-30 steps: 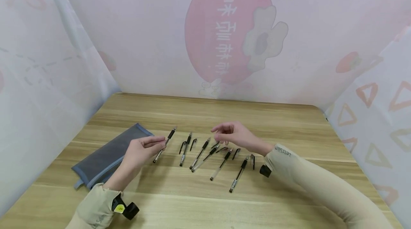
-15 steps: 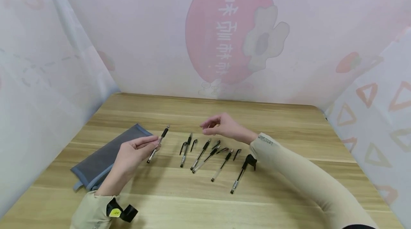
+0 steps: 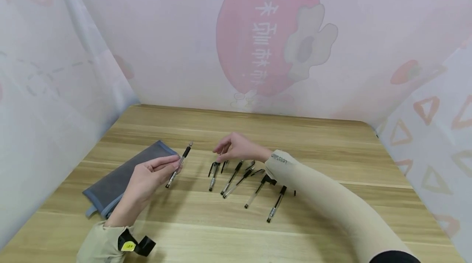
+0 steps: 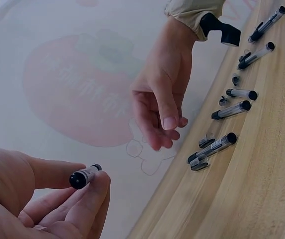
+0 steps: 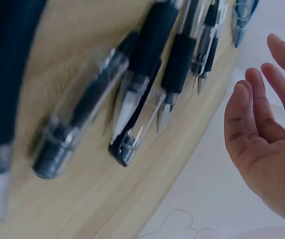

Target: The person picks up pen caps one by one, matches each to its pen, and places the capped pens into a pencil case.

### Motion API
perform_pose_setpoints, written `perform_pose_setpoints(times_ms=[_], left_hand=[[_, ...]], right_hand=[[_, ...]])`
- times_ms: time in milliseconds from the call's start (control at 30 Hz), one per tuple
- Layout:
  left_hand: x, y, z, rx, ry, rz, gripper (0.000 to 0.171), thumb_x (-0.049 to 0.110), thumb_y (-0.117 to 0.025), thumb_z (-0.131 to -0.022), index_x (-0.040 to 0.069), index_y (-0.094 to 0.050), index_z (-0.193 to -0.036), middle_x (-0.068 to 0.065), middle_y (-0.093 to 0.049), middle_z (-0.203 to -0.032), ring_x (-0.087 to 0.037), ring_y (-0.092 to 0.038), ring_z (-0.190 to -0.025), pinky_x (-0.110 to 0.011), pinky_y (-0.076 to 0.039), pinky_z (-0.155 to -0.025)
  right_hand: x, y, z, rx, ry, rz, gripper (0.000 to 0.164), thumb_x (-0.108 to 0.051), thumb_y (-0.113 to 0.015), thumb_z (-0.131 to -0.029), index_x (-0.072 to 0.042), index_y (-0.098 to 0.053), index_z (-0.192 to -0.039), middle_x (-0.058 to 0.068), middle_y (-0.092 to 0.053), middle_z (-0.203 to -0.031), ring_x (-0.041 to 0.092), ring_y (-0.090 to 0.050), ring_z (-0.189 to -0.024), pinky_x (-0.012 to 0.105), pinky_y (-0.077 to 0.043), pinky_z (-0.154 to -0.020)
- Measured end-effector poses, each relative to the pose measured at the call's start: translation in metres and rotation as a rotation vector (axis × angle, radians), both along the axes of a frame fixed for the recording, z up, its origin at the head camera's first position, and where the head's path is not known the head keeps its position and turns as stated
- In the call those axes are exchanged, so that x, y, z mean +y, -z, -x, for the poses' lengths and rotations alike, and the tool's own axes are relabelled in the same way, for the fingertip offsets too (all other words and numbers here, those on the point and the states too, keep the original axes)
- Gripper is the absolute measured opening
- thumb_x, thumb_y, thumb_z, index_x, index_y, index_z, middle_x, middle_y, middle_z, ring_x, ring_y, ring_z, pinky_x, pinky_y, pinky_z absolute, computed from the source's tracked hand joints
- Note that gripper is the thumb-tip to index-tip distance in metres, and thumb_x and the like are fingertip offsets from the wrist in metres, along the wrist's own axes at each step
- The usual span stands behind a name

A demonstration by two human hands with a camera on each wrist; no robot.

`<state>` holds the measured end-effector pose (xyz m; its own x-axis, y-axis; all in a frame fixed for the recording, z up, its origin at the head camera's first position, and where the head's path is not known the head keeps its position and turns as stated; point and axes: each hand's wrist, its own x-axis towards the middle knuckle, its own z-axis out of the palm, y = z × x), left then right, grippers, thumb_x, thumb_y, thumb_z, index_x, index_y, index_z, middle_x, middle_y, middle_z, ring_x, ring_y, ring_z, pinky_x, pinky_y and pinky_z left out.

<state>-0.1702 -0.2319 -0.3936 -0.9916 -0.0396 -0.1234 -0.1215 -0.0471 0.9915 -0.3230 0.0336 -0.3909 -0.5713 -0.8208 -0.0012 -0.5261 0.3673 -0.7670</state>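
Note:
My left hand [image 3: 147, 177] pinches a gel pen [image 3: 187, 151] between thumb and fingers, above the table. Its black grip and bare tip point up and away from me; the end cap [image 4: 77, 179] faces the left wrist camera. Loosely bent and holding nothing, my right hand [image 3: 237, 148] hovers over the far end of the leftmost pen [image 3: 212, 182] on the table. Several more uncapped pens lie in a slanted row to its right, among them one clear-barrelled pen [image 3: 255, 197] and the rightmost pen [image 3: 274, 207]. Loose black-and-clear caps, such as this cap [image 5: 80, 114], lie around their tips.
A dark grey pouch [image 3: 121, 173] with blue edging lies on the wooden table [image 3: 206, 238] at the left, partly under my left forearm. My right sleeve [image 3: 324, 189] passes over the right end of the row. Printed cloth [image 3: 177, 50] encloses the back and sides.
My right hand has moved left, from above the middle of the row to the leftmost pen. The left hand has shifted slightly left with its pen.

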Motion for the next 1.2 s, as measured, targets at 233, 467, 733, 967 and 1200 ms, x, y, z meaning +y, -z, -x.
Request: perform_pose_setpoints(times_ms=[233,467,733,967,1200], left_hand=[[0.000,0.001,-0.003,0.012,0.007,-0.016,0.054,0.018,-0.073,-0.092,-0.008,-0.053,-0.135,-0.009,-0.070,-0.113,-0.024,-0.065,-0.107,-0.029,-0.050,-0.091],[-0.001,0.001,-0.005,0.009,0.016,-0.028,0.051,0.016,-0.072,-0.093,-0.007,-0.054,-0.134,-0.008,-0.071,-0.112,-0.023,-0.066,-0.106,-0.029,-0.050,-0.091],[0.000,0.004,-0.005,0.012,0.018,-0.038,0.051,0.014,-0.072,-0.092,-0.009,-0.054,-0.134,-0.011,-0.069,-0.114,-0.024,-0.066,-0.105,-0.030,-0.051,-0.090],[0.000,0.006,-0.005,0.014,0.018,-0.026,0.051,0.015,-0.073,-0.091,-0.009,-0.055,-0.133,-0.010,-0.070,-0.113,-0.025,-0.066,-0.105,-0.030,-0.051,-0.090],[0.001,0.006,-0.007,0.005,0.019,-0.023,0.050,0.015,-0.073,-0.091,-0.008,-0.056,-0.132,-0.013,-0.069,-0.115,-0.026,-0.066,-0.106,-0.031,-0.051,-0.090]], right_hand=[[-0.011,0.004,0.001,0.014,-0.025,-0.059,0.031,-0.016,-0.081,-0.084,-0.003,-0.073,-0.110,0.006,-0.070,-0.107,0.015,-0.065,-0.091,0.026,-0.053,-0.080],[-0.016,0.007,0.004,0.072,-0.066,-0.088,0.020,-0.014,-0.081,-0.084,-0.006,-0.076,-0.103,-0.001,-0.071,-0.101,0.013,-0.063,-0.088,0.025,-0.051,-0.079],[-0.024,0.015,0.009,0.091,-0.126,-0.104,0.012,-0.009,-0.078,-0.085,-0.007,-0.078,-0.096,-0.004,-0.072,-0.093,0.008,-0.063,-0.084,0.023,-0.051,-0.077],[-0.029,0.017,0.008,0.075,-0.137,-0.128,0.010,-0.001,-0.076,-0.085,-0.002,-0.077,-0.095,0.002,-0.072,-0.093,0.008,-0.065,-0.083,0.021,-0.053,-0.076],[-0.032,0.017,0.006,0.054,-0.142,-0.148,0.009,-0.002,-0.076,-0.086,-0.003,-0.077,-0.095,0.000,-0.072,-0.093,0.006,-0.066,-0.084,0.019,-0.052,-0.078]])
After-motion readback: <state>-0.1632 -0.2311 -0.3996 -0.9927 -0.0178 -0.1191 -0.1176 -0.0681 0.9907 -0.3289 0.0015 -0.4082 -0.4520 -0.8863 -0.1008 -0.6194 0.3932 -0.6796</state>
